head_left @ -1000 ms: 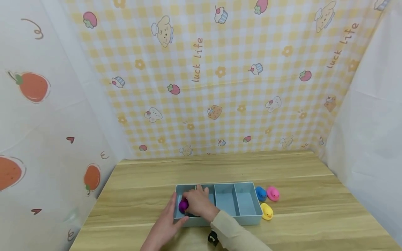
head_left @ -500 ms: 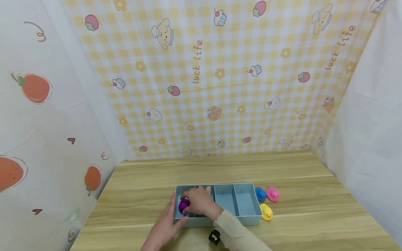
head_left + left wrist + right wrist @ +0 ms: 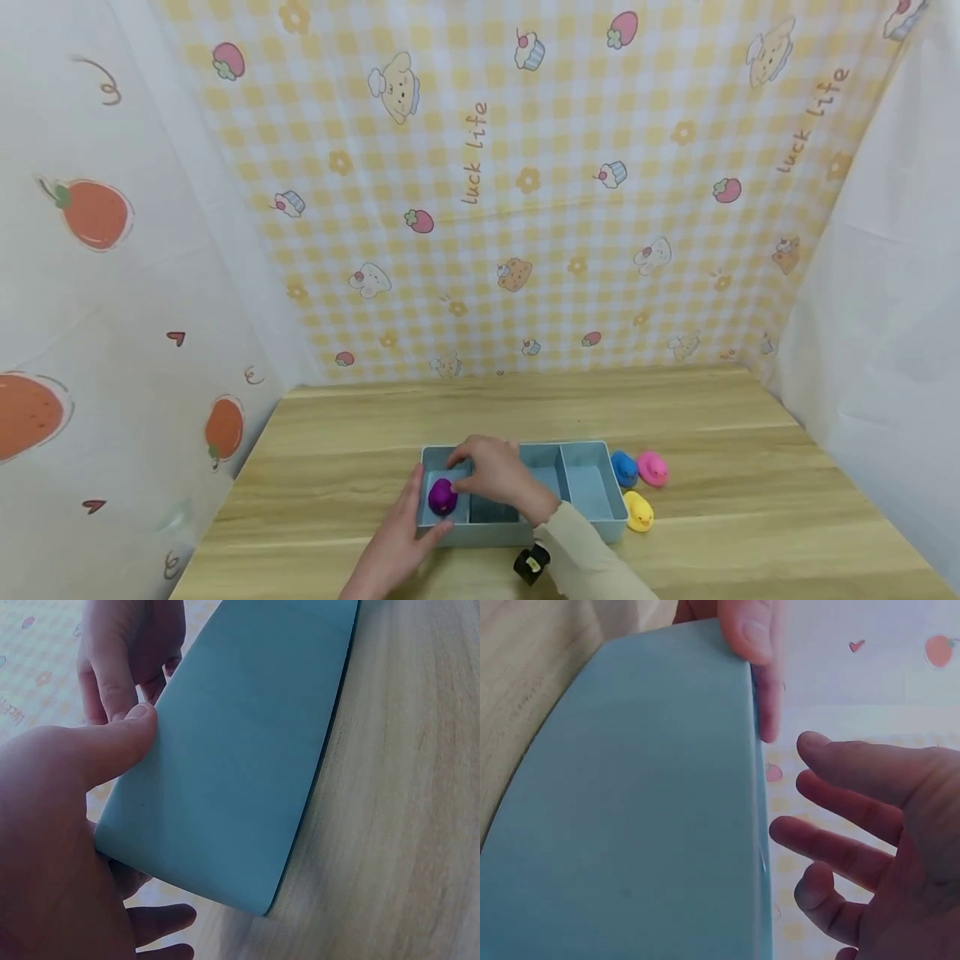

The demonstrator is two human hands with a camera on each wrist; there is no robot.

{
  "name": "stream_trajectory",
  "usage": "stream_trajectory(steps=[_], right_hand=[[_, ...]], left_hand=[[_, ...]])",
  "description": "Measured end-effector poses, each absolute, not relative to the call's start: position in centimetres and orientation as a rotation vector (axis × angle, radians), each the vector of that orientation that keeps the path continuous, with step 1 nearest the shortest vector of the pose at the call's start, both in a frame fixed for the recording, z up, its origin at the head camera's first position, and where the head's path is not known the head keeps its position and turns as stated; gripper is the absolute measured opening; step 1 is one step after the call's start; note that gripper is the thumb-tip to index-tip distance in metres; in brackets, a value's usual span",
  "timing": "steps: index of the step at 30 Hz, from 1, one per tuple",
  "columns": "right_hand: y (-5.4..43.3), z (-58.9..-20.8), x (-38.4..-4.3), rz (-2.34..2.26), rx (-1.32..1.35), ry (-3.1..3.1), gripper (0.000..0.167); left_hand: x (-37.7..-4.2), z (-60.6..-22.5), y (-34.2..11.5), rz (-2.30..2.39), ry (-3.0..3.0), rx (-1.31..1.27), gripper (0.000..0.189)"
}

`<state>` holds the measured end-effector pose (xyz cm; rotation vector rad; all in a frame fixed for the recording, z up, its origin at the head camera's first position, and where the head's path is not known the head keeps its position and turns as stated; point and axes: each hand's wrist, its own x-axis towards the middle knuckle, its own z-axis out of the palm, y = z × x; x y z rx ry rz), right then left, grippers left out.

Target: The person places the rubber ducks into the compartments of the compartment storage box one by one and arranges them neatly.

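Observation:
A grey-blue box with several compartments (image 3: 491,536) stands on the wooden table. My left hand (image 3: 395,537) holds its left end, thumb at the front wall's rim and fingers along the left side. In the leftmost compartment lies a purple rubber duck (image 3: 442,497). Just right of and above the duck is my right hand (image 3: 498,475), its fingers parted and nothing between them. The right wrist view shows that hand (image 3: 870,817) apart from the box wall (image 3: 630,795), fingers loosely bent. The duck is hidden in both wrist views.
Right of the box sit a blue duck (image 3: 624,469), a pink duck (image 3: 653,469) and a yellow duck (image 3: 639,511). A black device (image 3: 532,564) is at my right wrist. Patterned cloth (image 3: 525,225) hangs behind the table.
My right hand has let go of the purple duck and moved up and to the right. The duck stays in the leftmost compartment. My left hand keeps its place on the box.

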<state>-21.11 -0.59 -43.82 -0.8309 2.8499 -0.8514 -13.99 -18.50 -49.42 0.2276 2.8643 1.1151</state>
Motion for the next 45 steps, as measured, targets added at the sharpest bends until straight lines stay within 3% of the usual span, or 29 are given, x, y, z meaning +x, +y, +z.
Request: stream_trajectory(steps=[45], right_hand=[[7.6, -45.0, -20.9, -1.215, -0.809, 2.695, 0.013]], left_hand=[[-13.8, -49.5, -18.2, 1.122, 2.924, 0.249, 0.091]])
